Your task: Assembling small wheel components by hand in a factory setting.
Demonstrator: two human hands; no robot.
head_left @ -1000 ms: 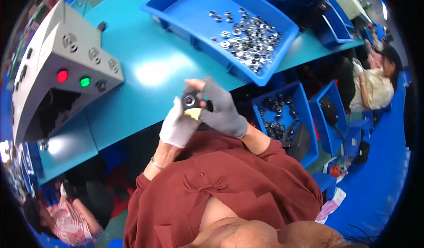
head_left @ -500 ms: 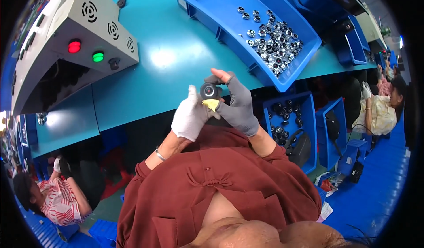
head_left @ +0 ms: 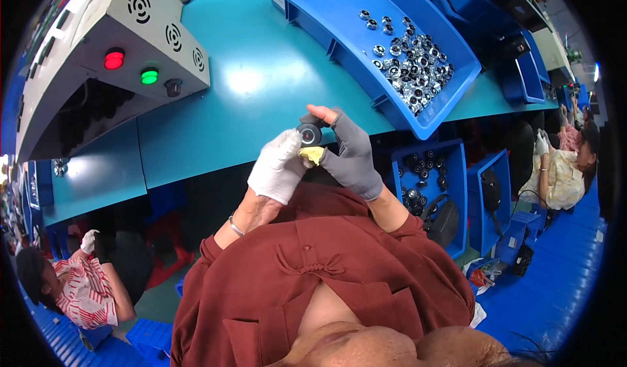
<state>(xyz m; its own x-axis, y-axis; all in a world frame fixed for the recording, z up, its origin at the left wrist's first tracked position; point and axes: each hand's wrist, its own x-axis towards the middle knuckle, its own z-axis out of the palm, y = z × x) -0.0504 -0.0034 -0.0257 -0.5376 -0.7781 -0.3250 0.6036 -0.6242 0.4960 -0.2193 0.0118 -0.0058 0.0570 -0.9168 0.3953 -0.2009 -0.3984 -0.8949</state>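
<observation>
Both my hands meet in front of my chest, at the near edge of the table, around a round black part (head_left: 309, 134) with a pale ring and a small reddish centre on its face. My right hand (head_left: 353, 157), in a grey glove with bare fingertips showing, curls round its far and right sides. A piece of yellow material (head_left: 312, 154) sits at the right thumb's tip, just below the part. My left hand (head_left: 277, 166), in a white knitted glove, presses its bent fingers against the part's left side. What lies under the part is hidden.
On the teal table (head_left: 261, 106), a large blue tray (head_left: 339, 47) holds many shiny round parts. A white metal box (head_left: 124, 34) with red and green lamps stands left. Beside my right forearm, a blue bin (head_left: 460, 204) holds black parts. Co-workers sit at both sides.
My left thumb, raised before, is now bent in, and the left fingers have closed against the part's left side. My right hand keeps its hold. The whole view has shifted slightly.
</observation>
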